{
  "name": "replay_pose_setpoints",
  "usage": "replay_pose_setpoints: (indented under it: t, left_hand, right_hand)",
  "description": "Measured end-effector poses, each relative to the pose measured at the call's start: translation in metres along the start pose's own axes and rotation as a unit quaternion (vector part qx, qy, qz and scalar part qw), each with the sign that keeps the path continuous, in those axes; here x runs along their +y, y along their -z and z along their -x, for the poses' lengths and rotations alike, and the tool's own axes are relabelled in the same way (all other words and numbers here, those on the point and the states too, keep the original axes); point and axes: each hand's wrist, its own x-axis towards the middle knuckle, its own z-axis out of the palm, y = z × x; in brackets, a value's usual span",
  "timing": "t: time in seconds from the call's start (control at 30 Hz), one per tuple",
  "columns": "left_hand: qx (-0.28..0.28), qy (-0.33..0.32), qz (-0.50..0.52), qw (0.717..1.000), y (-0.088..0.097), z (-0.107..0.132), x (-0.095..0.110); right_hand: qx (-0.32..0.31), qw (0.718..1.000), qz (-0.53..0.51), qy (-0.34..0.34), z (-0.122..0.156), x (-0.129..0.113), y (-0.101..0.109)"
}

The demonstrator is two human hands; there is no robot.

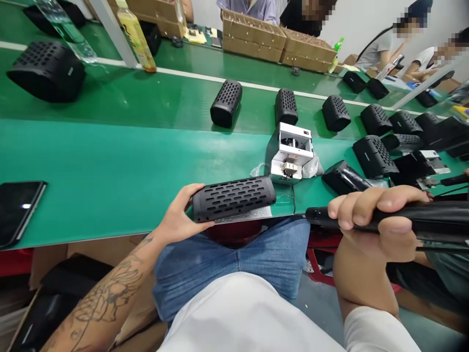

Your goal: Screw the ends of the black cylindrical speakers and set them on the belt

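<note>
My left hand [182, 213] grips one end of a black slotted housing [236, 198], which lies on its side near the table's front edge. Thumb and fingers wrap around its left end. In my right hand [379, 220] is a black electric screwdriver [436, 220], held level with its tip pointing left toward the housing. The tip is apart from the housing. Just behind the housing stands a white and grey screw feeder [292, 151], with clear plastic bags beside it.
Several similar black housings [226, 103] stand along the green table [110, 176], many clustered at the right. A phone [20, 210] lies at the left edge. Bottles [137, 36] and a slanted post [116, 34] are at the back left. People [384, 46] sit across, behind cardboard boxes [252, 36].
</note>
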Motion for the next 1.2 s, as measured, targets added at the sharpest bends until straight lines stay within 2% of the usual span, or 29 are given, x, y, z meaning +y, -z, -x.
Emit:
replay_pose_setpoints:
  t: [0.13,0.3,0.47,0.67,0.77,0.93,1.2]
  left_hand:
    - [-0.005,-0.047,0.002,0.999,-0.017,-0.003,-0.006]
    - [-0.017,-0.071,-0.013,0.997,-0.020,-0.004,-0.005]
    - [-0.022,-0.076,-0.030,0.996,-0.018,-0.003,-0.003]
    - [-0.017,-0.106,-0.027,0.994,-0.018,-0.005,0.000]
    - [-0.012,-0.115,-0.024,0.993,-0.019,-0.006,-0.003]
    - [0.002,-0.123,-0.021,0.992,-0.024,-0.005,-0.009]
    - [0.008,-0.107,-0.011,0.994,-0.026,-0.004,-0.005]
  right_hand:
    - [0.020,1.000,-0.012,-0.008,0.005,0.012,-0.017]
    - [0.010,0.999,-0.040,-0.023,0.000,0.041,-0.036]
    - [0.015,0.999,-0.018,-0.035,-0.006,0.063,-0.041]
    - [0.006,0.998,-0.012,-0.064,-0.002,0.073,-0.041]
    - [-0.012,0.997,-0.018,-0.074,-0.002,0.074,-0.041]
    - [-0.081,0.992,-0.015,-0.092,-0.005,0.074,-0.042]
    - [-0.145,0.984,-0.065,-0.076,-0.007,0.079,-0.043]
